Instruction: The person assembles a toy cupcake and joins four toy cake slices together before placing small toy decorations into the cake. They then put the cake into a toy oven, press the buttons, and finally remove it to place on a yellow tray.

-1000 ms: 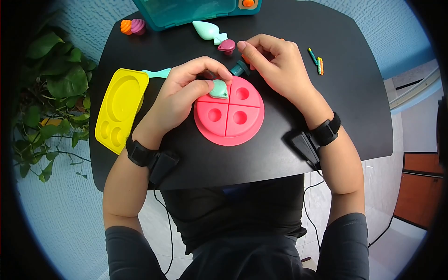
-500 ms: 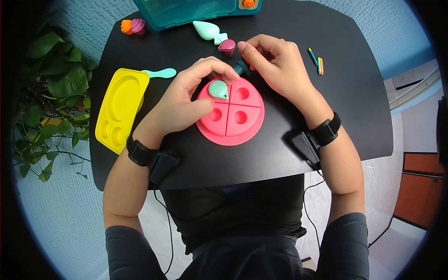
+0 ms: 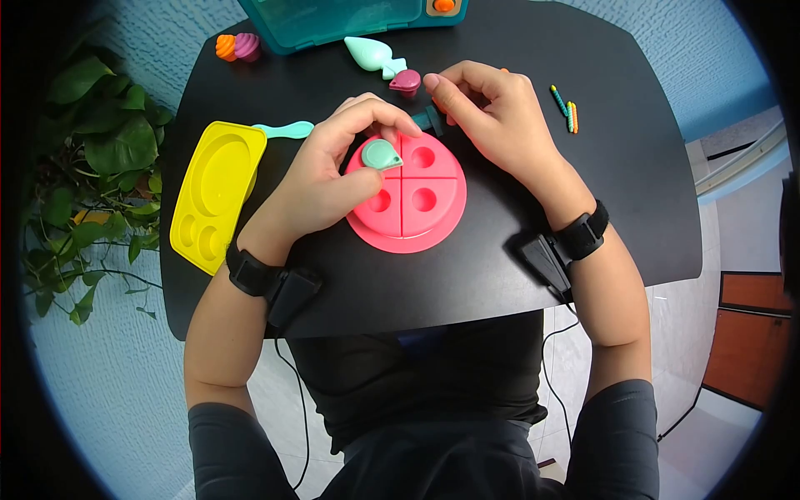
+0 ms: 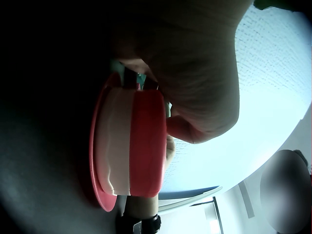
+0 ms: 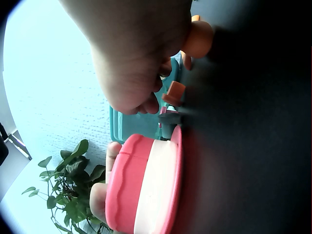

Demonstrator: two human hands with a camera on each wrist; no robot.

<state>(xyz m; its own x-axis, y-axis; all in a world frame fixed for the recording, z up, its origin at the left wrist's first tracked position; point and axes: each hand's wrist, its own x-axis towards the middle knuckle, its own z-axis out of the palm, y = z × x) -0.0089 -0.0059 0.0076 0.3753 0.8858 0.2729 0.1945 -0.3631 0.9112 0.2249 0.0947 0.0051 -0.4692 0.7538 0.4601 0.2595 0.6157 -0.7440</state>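
Observation:
A round pink toy cake (image 3: 421,200), cut into quarters with round hollows, stands on a pink plate. On its back left quarter sits a mint drop-shaped piece (image 3: 381,154). My left hand (image 3: 333,167) grips the cake's left part, thumb (image 4: 180,129) on the top and fingers curled at the far edge. My right hand (image 3: 500,125) rests behind and right of the cake, fingers loosely curled and holding nothing. Orange pieces (image 5: 175,91) lie near its fingers. A dark teal piece (image 3: 430,121) stands between the hands, just behind the cake.
Behind lie a burgundy drop-shaped piece (image 3: 406,81) and a mint cone piece (image 3: 368,54). A teal case (image 3: 350,25) stands at the back. At left are a yellow tray (image 3: 242,200), a mint utensil (image 3: 287,130) and swirl toppings (image 3: 237,47); small sticks (image 3: 572,117) lie right.
My left thumb has come off the mint drop-shaped piece and the hand now holds the cake. The cake has shifted slightly left and back, turning a little. My right hand has stayed still.

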